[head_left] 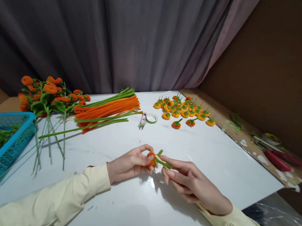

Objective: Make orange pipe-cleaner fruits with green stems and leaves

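Between thumb and fingers, my left hand (pixel 134 162) pinches a small orange pipe-cleaner pumpkin (pixel 150 159) above the white table. Green pieces stick out of its right side, along with a pale stem-like bit. My right hand (pixel 190 178) has thumb and forefinger closed on a short green pipe-cleaner piece (pixel 165 163) at the pumpkin's top. Both hands meet near the middle of the table. Parts of the pumpkin are hidden behind the left fingers.
Finished small pumpkins (pixel 184 111) cluster at the back right. Pink-handled snips (pixel 142 120) and a tape roll (pixel 151 118) lie near orange pipe cleaners (pixel 109 110). Orange flowers (pixel 50 90) and a blue basket (pixel 5 148) stand left. Red-handled pliers (pixel 277 160) lie at the right.
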A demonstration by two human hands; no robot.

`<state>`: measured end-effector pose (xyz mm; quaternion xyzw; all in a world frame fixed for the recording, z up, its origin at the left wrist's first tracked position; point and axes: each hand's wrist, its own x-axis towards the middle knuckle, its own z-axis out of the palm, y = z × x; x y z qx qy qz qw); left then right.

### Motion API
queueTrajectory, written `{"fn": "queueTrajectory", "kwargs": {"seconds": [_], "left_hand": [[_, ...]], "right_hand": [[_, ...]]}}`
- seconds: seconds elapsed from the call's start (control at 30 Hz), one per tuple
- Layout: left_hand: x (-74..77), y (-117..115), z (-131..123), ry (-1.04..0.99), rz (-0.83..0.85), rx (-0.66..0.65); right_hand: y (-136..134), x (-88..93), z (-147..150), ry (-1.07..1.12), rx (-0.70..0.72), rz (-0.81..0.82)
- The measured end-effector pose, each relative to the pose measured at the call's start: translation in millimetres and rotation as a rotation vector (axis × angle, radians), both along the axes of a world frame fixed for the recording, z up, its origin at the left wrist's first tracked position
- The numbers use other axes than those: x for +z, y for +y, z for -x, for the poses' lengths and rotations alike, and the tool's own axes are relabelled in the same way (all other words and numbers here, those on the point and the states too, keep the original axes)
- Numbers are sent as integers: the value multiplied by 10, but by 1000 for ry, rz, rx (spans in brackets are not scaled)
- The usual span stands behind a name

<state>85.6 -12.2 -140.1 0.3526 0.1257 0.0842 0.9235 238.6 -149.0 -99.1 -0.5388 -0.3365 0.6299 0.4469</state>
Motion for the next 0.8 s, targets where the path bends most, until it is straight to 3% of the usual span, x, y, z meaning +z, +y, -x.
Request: {"fn": "queueTrajectory", "kwargs": {"seconds": [0.17,0.33,0.43,0.5,0.63,0.7,0.8], "left_hand": [[33,-1,-6,89,37,13],[21,9,-6,66,73,-22],[-2,15,-3,46,85,-46],[-15,20,-2,28,89,-55],[-29,37,-11,13,111,-80],[-23,44,-22,28,135,-74],[8,47,-35,20,132,-3]], "right_hand": [[13,-28,4,-448,74,-292],[24,33,-91,-343,184,-76],[31,57,-125,-327,238,-76],[41,45,-129,-394,263,-146],[64,-11,-129,-665,302,-481],[79,-5,-139,-744,324,-560],[129,82,-172,-618,304,-320]]}}
